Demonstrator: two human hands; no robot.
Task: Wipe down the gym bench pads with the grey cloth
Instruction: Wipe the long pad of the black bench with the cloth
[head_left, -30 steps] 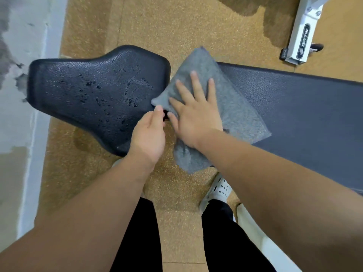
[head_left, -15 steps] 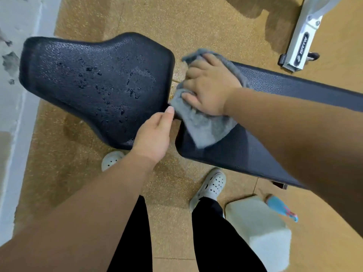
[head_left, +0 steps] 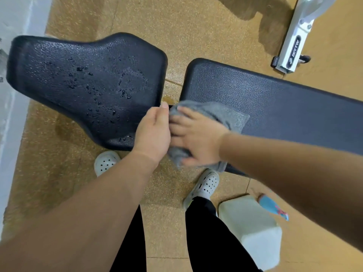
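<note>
The black seat pad [head_left: 88, 85] lies at the left, dotted with water drops. Right of a narrow gap, the long black back pad [head_left: 275, 107] runs off to the right. A grey cloth [head_left: 222, 114] is bunched on the back pad's near left corner and hangs over its front edge. My right hand [head_left: 196, 138] grips the cloth there, fingers on top and thumb below; it is motion-blurred. Beside the gap, my left hand [head_left: 155, 130] rests on the seat pad's near right corner, its fingers fairly straight and touching the cloth's left end.
A white machine leg [head_left: 290, 54] stands on the tan floor at the far right. Near my right foot [head_left: 206, 183] sit a pale container [head_left: 251, 230] and a blue spray bottle [head_left: 273, 207]. My left foot [head_left: 106, 161] shows below the seat pad. A white wall [head_left: 11, 134] runs along the left.
My right hand has dragged the cloth from the back pad's far left corner toward me to its near corner. The left hand has stayed at the seat pad's edge.
</note>
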